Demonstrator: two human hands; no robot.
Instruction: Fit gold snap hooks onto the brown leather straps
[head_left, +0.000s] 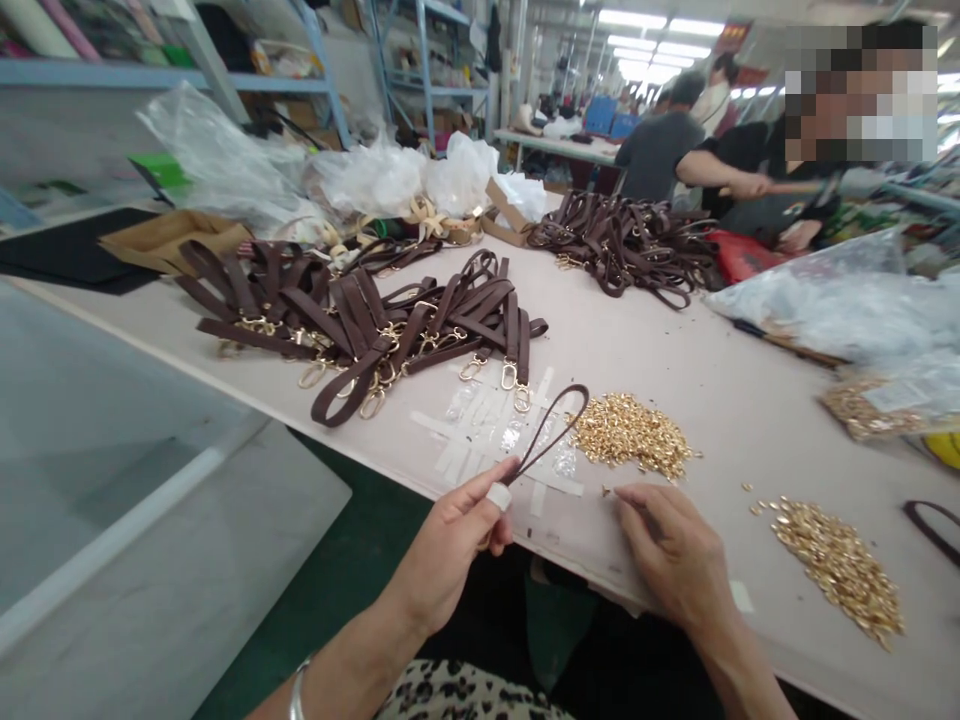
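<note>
My left hand [457, 535] pinches the end of a thin brown leather strap [555, 425] that loops up over the table; a white band is around the thumb. My right hand [671, 555] rests on the table edge and holds a small gold rivet [606, 491] at its fingertips. Just beyond lies a heap of gold rivets [630, 432]. A second heap of gold rivets [840, 565] lies to the right of my right hand.
A pile of brown straps with gold clasps [360, 325] covers the table's left; another strap pile [626, 245] lies farther back. Plastic bags [840, 305] sit at right. Strips of tape [487, 425] are stuck on the table. A person in black works opposite.
</note>
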